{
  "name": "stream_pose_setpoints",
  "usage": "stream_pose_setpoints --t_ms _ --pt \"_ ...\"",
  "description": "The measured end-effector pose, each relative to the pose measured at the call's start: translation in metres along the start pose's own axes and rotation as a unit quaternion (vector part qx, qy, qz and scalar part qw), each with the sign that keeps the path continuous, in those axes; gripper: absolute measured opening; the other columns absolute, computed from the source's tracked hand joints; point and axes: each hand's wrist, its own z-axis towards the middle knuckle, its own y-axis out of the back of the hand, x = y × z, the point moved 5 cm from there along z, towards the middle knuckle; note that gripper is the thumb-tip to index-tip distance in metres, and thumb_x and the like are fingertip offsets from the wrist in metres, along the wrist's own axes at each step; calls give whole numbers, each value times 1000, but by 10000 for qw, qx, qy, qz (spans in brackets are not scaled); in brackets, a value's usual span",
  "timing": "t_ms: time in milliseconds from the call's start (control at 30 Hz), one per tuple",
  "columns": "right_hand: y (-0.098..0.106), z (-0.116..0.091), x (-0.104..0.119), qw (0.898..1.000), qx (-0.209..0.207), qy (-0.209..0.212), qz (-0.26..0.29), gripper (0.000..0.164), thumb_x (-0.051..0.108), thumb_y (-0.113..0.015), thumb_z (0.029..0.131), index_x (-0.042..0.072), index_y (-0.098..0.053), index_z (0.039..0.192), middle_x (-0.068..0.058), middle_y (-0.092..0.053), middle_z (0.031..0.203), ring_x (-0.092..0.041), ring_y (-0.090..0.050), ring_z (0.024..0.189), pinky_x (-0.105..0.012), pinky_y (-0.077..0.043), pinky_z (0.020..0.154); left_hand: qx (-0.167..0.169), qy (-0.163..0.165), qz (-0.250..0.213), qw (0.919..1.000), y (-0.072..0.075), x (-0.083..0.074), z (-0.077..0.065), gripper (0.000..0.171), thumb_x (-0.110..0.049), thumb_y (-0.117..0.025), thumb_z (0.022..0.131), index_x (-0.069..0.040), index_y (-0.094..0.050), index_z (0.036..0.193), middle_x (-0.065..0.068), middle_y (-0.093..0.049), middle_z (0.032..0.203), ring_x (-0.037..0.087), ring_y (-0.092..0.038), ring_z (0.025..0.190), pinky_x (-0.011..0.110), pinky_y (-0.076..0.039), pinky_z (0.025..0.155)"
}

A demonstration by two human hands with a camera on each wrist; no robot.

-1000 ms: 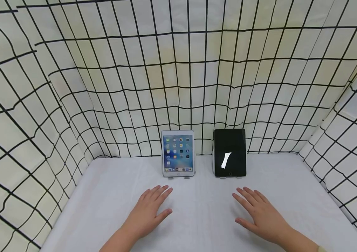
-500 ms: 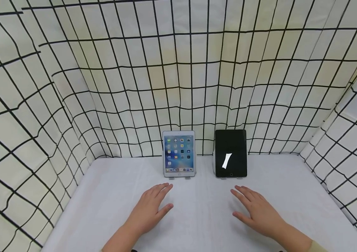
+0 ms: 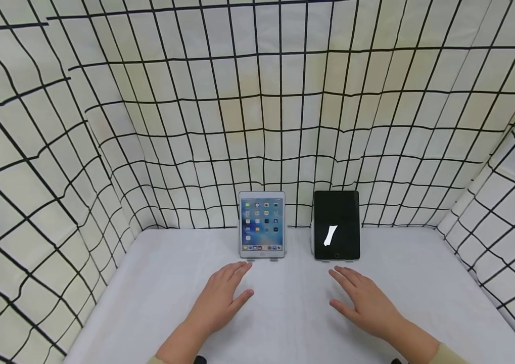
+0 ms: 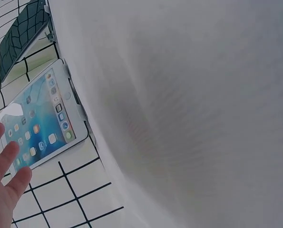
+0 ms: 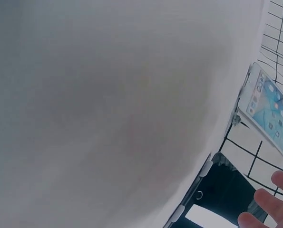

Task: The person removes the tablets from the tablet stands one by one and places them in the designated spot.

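In the head view a white tablet with a lit screen of app icons leans upright on a stand at the back of the table. To its right a black tablet stands the same way, its screen dark with a white reflection. My left hand hovers in front of the white tablet, fingers extended and holding nothing. The right hand is held likewise in front of the black tablet, apart from it. Each wrist view shows only some fingertips near a tablet.
A white cloth covers the table. White curtains with a black grid pattern enclose the back and both sides. Small stand feet stick out under the tablets.
Both hands have shifted slightly inward and up in the head view, and more of the sleeves shows. The whole scene has drifted a little right and down. The tablets stay in place.
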Motion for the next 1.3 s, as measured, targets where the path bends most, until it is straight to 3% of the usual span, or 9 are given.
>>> stream_pose_setpoints --t_ms 300,467,633,933,1300 --pt "0 14 5 9994 -299 162 54 67 47 -67 92 14 -47 147 -7 -52 143 -29 -50 130 -52 -44 101 -125 132 -83 9998 2 7 5 72 -67 -33 98 -21 -39 152 1 -43 151 24 -38 140 49 -30 114" --pt "1 21 6 9990 -402 182 69 64 47 -65 93 12 -50 144 -7 -53 141 -29 -51 128 -51 -45 100 -221 168 -107 9996 3 9 9 66 -60 -45 99 -20 -41 151 4 -45 150 26 -39 139 50 -31 113" --pt "-2 27 5 9997 -225 -57 106 65 49 -64 94 13 -48 146 -8 -53 142 -30 -51 129 -52 -44 101 -351 227 -255 9988 3 12 12 61 -47 -56 98 -19 -42 151 6 -47 148 28 -40 138 51 -32 112" --pt "-4 42 7 9988 -443 -44 180 64 48 -65 93 12 -49 145 -7 -55 140 -29 -53 127 -51 -45 101 -579 276 -243 9976 8 19 15 63 -56 -46 100 -17 -42 150 8 -48 147 29 -41 137 53 -33 111" --pt "-8 59 1 9980 -170 -440 413 66 48 -63 95 14 -45 148 -9 -52 143 -29 -49 131 -50 -43 105 -677 522 -518 9950 11 21 25 59 -46 -53 101 -17 -42 150 9 -46 149 30 -39 139 53 -31 112"
